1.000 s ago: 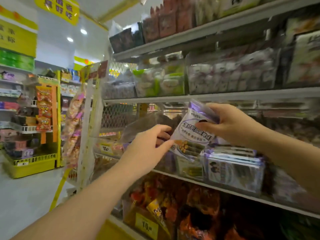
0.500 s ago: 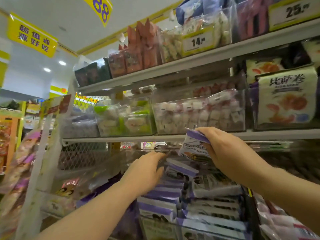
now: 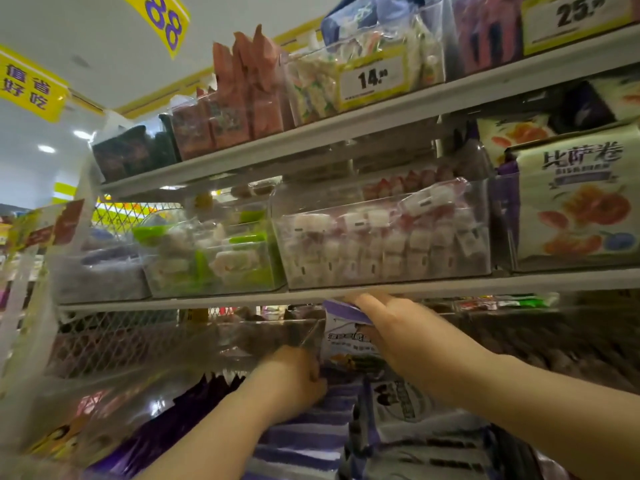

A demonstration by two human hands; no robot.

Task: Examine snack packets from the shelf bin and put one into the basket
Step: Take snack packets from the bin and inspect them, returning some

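While the right hand [image 3: 388, 327] pinches a white-and-purple foil snack packet [image 3: 346, 342] by its top seam, just under the grey metal shelf edge [image 3: 485, 282] | step: likely examine | left hand [image 3: 294, 379] among stacked purple-striped packets [image 3: 304, 441], grip untellable | next: pick one, find basket, not in view

Left hand [image 3: 294, 382] hiding its fingertips among purple packets [image 3: 304, 434], right hand [image 3: 388, 327] covering half the print on the held packet [image 3: 343, 341], yellow sign [image 3: 162, 26] running off the top edge.
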